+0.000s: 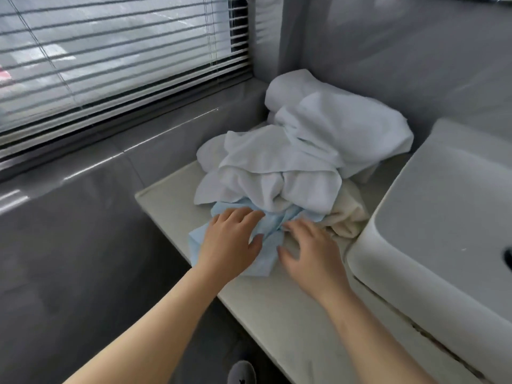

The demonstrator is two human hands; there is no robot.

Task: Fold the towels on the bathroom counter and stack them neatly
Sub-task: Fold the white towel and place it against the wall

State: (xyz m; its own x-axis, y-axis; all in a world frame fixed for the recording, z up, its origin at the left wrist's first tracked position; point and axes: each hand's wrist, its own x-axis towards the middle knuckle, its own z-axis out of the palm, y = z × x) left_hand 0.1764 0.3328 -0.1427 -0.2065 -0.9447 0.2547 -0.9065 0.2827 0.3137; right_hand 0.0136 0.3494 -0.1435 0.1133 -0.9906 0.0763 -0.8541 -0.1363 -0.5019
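I see the white basin (432,245) on the right; what it holds is out of view. Beside it, on the pale tabletop (277,309), lies a crumpled heap: white towels (304,151), a cream towel (347,214), and a blue towel (266,245) nearest me. My left hand (231,245) and right hand (310,250) rest on the blue one, each grip loosely spread. Grey tiled walls and a slatted window blind (110,59) stand behind.

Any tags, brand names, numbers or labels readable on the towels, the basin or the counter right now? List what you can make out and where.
None: no readable text in the head view.
White towels, blue towel, cream towel: no tag or label showing.
Basin and counter: plain, no markings.
Shoe at the bottom edge: a small dark mark, too blurred to read.
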